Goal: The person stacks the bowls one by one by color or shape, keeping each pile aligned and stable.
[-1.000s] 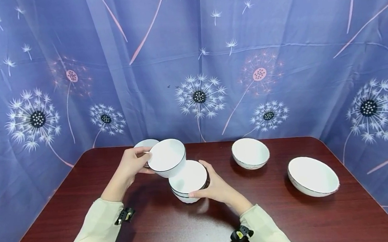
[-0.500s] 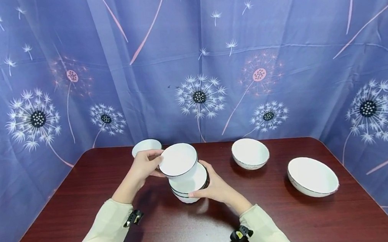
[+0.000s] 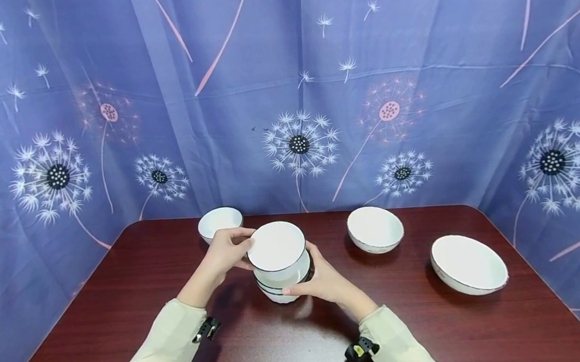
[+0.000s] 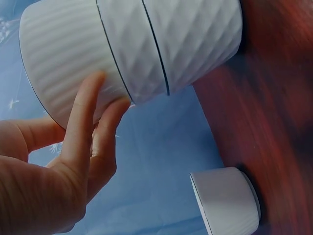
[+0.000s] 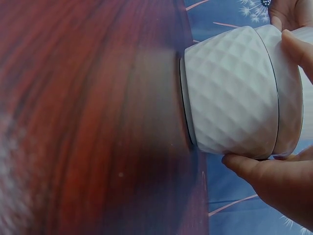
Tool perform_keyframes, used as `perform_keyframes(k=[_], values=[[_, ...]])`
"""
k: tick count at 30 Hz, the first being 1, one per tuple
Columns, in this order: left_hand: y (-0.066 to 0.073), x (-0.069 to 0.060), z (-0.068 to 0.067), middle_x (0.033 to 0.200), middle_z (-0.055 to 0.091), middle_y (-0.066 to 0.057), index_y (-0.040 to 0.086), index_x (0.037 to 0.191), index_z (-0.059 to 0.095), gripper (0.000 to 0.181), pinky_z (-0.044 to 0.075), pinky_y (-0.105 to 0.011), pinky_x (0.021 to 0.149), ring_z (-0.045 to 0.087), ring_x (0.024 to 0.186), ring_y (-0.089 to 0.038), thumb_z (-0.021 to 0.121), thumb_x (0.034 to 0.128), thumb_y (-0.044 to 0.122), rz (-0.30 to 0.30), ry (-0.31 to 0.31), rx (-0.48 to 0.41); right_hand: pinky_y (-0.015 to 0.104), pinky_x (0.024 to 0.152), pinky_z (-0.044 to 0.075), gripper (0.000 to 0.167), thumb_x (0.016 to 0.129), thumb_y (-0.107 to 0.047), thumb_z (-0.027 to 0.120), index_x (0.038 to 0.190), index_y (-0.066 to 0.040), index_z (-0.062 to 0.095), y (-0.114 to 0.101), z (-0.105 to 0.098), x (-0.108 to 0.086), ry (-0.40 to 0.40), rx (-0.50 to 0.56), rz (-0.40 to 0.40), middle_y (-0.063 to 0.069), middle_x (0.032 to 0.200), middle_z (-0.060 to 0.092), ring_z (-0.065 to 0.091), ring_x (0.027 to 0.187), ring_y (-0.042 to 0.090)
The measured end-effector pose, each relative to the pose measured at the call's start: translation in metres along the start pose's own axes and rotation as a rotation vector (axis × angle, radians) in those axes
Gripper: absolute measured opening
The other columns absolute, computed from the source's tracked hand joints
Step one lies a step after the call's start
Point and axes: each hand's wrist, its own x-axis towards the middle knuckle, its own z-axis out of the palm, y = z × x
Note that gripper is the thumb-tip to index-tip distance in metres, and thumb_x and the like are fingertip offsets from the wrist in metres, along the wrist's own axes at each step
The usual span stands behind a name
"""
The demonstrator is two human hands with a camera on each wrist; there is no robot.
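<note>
My left hand (image 3: 226, 251) pinches the edge of a white bowl (image 3: 277, 246) with a thin dark rim, thumb at the rim and fingers under its side. The left wrist view shows ribs on this bowl's outside (image 4: 58, 63). Its base sits at the mouth of two nested white bowls (image 3: 278, 298); whether it touches inside is hidden. Diamond-textured walls (image 5: 230, 93) mark the nested pair, which stands upright on the table. Around the pair's right side, my right hand (image 3: 327, 281) grips with thumb in front and fingers behind.
Another white bowl (image 3: 219, 221) stands at the back left, just behind my left hand. Two white bowls with patterned rims stand to the right, one round (image 3: 375, 229) and one wider (image 3: 468, 264). Behind the dark red table (image 3: 264, 356) hangs a blue dandelion curtain (image 3: 235, 151).
My left hand has carried the ribbed bowl rightward and slightly down, from the left of the nested bowls to directly over them. The right hand keeps its grip in place.
</note>
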Motion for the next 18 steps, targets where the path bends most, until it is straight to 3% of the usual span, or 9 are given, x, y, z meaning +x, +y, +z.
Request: perform_keyframes(k=[18], values=[[-0.0016, -0.0018, 0.0097, 0.092, 0.067, -0.021, -0.011, 0.116, 0.062, 0.025, 0.061, -0.037, 0.054, 0.065, 0.063, -0.020, 0.055, 0.0920, -0.005, -0.007, 0.019, 0.044, 0.047, 0.110, 0.031, 0.107, 0.068, -0.020, 0.087, 0.149, -0.006, 0.018, -0.0024, 0.0006, 0.0001, 0.003, -0.015, 0.011, 0.014, 0.143, 0.038, 0.038, 0.130, 0.026]])
